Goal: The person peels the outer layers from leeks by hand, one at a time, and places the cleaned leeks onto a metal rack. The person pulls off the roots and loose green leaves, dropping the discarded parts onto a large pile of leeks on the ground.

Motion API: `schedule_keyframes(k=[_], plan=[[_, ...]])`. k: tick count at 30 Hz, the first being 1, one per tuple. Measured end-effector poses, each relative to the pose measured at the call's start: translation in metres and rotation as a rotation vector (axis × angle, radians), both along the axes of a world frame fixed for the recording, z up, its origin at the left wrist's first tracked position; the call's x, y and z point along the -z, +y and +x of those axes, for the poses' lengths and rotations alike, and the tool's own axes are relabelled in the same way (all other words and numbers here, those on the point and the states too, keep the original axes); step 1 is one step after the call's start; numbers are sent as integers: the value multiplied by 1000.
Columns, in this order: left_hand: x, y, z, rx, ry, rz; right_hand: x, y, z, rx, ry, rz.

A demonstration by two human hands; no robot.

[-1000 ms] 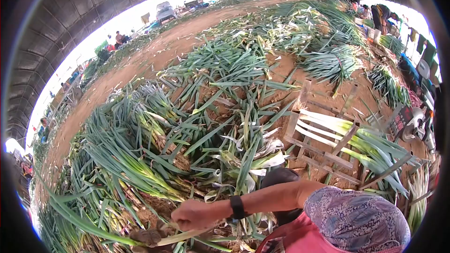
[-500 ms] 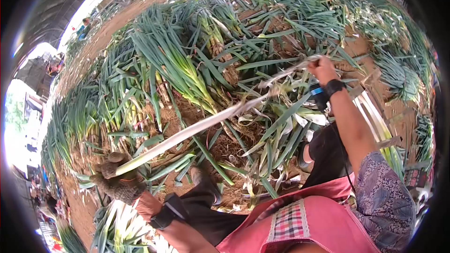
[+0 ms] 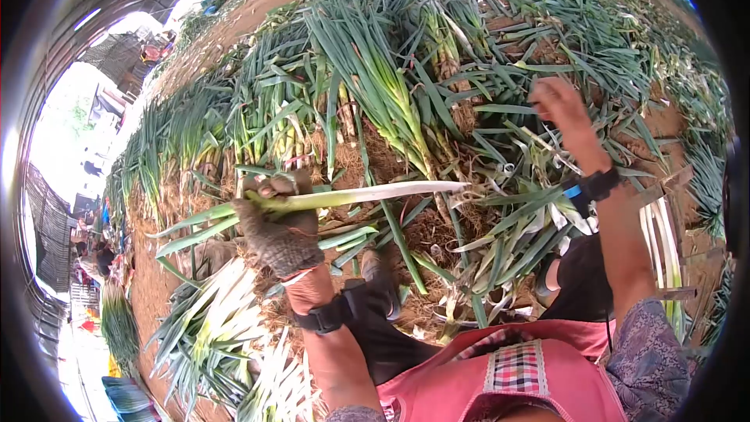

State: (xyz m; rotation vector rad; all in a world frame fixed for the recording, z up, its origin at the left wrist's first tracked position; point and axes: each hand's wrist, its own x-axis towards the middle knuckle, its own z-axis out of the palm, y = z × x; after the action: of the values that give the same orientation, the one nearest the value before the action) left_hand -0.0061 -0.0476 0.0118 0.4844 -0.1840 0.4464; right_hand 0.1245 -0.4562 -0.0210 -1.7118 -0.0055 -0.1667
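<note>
A gloved left hand [image 3: 280,223] grips a peeled leek [image 3: 344,198], fingers wrapped round its stalk. The bare right hand [image 3: 564,109] hangs over the leek pile [image 3: 391,86], fingers loosely curled, holding nothing

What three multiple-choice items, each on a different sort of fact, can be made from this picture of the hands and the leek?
1. Where does the peeled leek lie?
A. In the left hand
B. On the wooden frame
C. In the right hand

2. What colour is the apron?
A. Blue
B. Pink-red
C. Yellow

3. What is the state of the right hand?
A. Closed on a knife
B. Resting on the knee
C. Raised over the leek pile, fingers loose

Answers: A, the gloved left grip closes round the stalk; B, the apron shows pink-red with a checked pocket; C, the bare hand is lifted, holding no clear object.
</note>
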Motion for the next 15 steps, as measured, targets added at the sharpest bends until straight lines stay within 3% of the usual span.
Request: schedule_keyframes(k=[4, 6, 8, 11, 15], plan=[[0, -42, 13, 88, 20, 53, -11, 80, -40, -336, -496, -380], [5, -55, 22, 211, -66, 113, -2, 105, -49, -456, -691, -392], [9, -72, 18, 203, 25, 118, 1, 124, -61, -495, -859, -314], [12, -102, 17, 237, 60, 127, -11, 139, -76, -486, -779, -457], [16, -136, 10, 197, 302, 277, -12, 142, -80, -436, -825, -616]])
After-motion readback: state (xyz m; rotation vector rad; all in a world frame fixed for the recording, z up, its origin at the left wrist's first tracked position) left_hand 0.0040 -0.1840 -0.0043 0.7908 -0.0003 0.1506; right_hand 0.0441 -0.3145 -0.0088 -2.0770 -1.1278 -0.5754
